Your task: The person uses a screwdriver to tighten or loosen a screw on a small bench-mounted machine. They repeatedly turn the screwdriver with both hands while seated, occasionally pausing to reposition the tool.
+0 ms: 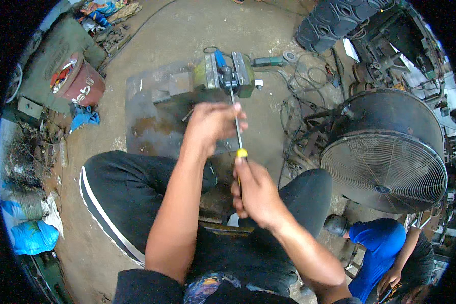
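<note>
Right hand (256, 195) grips one screwdriver (241, 151), yellow-collared, slim grey shaft; left hand (213, 123) curls at shaft, blurred, firm hold or not cannot tell. Shaft reaches one dark metal part (228, 79) in one green vise (202, 73). Beyond: one angle grinder (268, 61), one drum fan (390, 116).

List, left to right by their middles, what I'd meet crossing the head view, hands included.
Bright blue bag → dark red bucket → left hand → right hand, closed around the yellow-ended handle of a long-shafted tool → large drum fan.
</note>
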`<state>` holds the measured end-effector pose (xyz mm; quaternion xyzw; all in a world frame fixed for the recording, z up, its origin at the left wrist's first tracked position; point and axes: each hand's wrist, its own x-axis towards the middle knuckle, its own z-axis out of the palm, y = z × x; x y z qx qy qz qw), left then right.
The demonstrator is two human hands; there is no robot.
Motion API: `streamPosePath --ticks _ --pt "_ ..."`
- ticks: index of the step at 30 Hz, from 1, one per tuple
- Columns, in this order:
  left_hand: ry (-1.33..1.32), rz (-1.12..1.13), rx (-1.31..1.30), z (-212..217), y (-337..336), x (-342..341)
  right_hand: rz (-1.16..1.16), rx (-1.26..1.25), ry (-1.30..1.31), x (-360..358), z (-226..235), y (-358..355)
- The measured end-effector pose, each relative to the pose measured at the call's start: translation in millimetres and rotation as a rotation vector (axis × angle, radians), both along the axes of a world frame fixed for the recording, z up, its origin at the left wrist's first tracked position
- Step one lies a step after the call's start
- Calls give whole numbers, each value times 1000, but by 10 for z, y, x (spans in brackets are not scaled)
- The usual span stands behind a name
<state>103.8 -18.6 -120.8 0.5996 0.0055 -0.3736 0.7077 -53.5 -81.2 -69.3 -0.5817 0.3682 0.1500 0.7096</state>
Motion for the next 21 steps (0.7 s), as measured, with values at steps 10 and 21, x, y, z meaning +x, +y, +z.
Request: streamPosePath --ticks 10,21 --pt "-719 -486 958 215 278 -335 -43 448 228 -465 -202 -108" --pt "-808 120 1103 1333 2130 -375 -338 130 -4 -626 -1545 -503"
